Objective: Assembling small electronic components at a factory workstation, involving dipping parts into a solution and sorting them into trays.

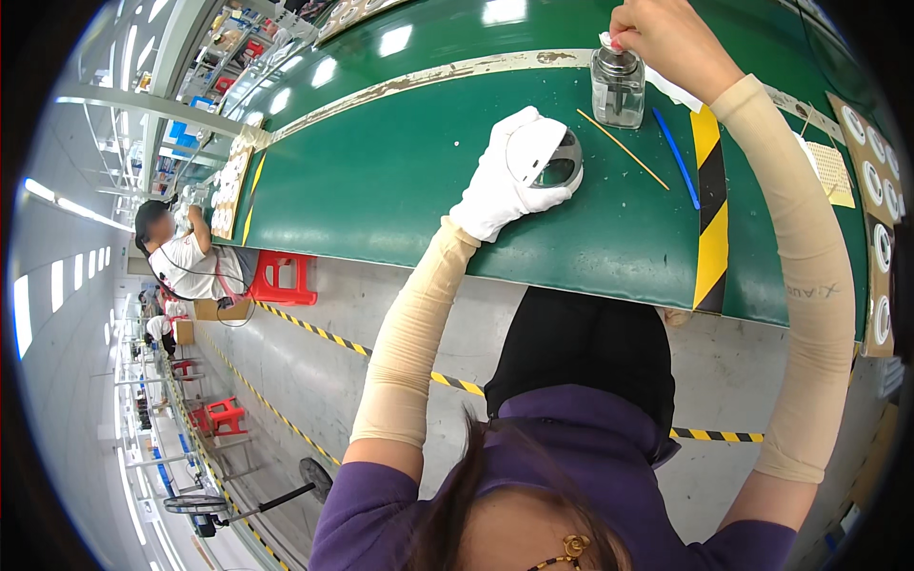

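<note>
My left hand (500, 181), in a white glove, is wrapped round a rounded white device (535, 150) with a dark glossy face. It is held just above the green table (381, 181). At the upper right, my bare right hand (671, 43) is at the top of a clear glass bottle (617, 100) that stands upright with liquid in it. Its fingers are pinched on a small white piece at the bottle's mouth; what it is cannot be made out. Between the hands and to the right lie a thin wooden stick (624, 149) and a blue pen-like rod (677, 157).
Yellow-black tape (710, 238) crosses the table to the right. Beyond it are a beige dotted sheet (830, 174) and a brown tray (871, 266) of white round parts. A co-worker (205, 252) sits at the far left near a red stool (284, 278).
</note>
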{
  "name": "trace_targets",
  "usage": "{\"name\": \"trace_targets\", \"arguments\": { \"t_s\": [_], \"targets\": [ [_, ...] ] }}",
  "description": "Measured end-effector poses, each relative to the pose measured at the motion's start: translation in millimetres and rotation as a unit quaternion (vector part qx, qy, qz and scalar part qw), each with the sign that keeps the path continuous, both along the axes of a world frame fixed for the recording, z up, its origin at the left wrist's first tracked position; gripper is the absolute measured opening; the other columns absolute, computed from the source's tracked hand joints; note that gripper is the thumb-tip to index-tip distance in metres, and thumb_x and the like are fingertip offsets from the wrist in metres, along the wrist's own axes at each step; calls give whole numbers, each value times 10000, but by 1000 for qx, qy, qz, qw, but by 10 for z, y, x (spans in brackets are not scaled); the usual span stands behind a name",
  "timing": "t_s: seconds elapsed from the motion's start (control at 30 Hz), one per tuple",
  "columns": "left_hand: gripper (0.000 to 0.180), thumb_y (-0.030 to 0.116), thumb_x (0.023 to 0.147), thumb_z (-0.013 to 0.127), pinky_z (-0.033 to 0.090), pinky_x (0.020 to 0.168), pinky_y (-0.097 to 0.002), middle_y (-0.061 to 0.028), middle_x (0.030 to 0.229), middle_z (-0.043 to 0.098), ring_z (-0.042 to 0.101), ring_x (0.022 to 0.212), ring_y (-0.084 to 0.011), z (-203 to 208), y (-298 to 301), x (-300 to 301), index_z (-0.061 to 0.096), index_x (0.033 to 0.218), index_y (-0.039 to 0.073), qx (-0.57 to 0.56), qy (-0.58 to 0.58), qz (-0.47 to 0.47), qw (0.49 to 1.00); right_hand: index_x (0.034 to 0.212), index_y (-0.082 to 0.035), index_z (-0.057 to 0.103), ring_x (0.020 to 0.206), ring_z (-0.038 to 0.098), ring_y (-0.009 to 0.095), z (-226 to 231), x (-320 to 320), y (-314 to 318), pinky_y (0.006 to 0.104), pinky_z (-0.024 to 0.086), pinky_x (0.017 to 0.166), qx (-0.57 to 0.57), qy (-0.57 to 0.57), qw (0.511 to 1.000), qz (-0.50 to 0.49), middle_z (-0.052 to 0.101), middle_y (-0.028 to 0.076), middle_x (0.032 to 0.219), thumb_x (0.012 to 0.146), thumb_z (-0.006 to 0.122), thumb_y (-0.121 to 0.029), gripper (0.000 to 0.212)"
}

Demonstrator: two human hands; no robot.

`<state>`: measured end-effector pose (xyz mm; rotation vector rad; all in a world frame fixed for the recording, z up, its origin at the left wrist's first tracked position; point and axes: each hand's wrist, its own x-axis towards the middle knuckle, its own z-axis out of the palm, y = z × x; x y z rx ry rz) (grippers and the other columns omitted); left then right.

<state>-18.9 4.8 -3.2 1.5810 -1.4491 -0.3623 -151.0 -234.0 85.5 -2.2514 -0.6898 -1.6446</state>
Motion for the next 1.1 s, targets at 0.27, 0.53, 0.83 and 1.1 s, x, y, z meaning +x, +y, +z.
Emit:
{"name": "trace_targets", "arguments": {
  "t_s": [0.27,0.53,0.83,1.1],
  "targets": [
    [998,219,565,877,367,1036,-333,-101,1257,478,470,1184,-206,22,48,21,293,1352,29,25,37,-2,999,684,-53,699,799,581,287,248,-129,254,394,390,790,14,349,864,-364,627,116,721,731,618,-187,163],
    [977,226,555,873,443,966,-341,-123,1209,534,540,1113,-224,-26,30,39,318,1343,65,-2,41,-3,999,816,-28,660,848,580,244,217,-226,490,342,434,778,95,273,898,-331,620,103,843,814,606,-144,128],
    [1046,177,597,890,400,1020,-359,-111,1301,449,462,1200,-227,-101,10,106,225,1399,82,1,149,-81,986,787,-31,646,1106,557,310,-898,-160,1674,344,456,892,346,215,904,-128,497,161,1328,740,716,-53,86],
    [963,246,610,875,466,934,-332,-115,1178,551,555,1076,-212,-158,-7,97,298,1360,69,-34,67,-15,997,847,-8,612,956,627,230,-881,9,1713,303,490,808,490,151,849,-132,606,162,1185,802,680,-53,93]
  ]
}}
